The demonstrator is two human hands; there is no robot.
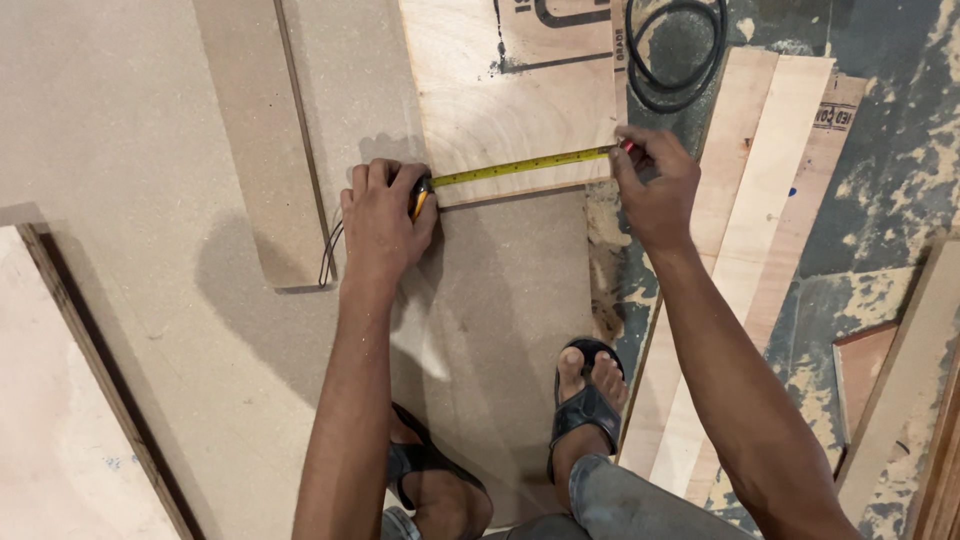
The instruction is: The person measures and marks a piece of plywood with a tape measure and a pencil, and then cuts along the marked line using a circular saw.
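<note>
Sawdusty floor — two hands, left hand point(383, 218) and right hand point(655, 185), stretch one tape measure point(520, 165).

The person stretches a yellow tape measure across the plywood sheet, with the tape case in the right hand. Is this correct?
Not quite. The head view shows the tape case in the left hand; the right hand holds the tape's end at the edge of the plywood sheet. The yellow tape measure does stretch across it.

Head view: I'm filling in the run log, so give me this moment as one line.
left hand: holds tape measure case | right hand: pins yellow tape blade end at plywood sheet edge | blade spans sheet
</note>
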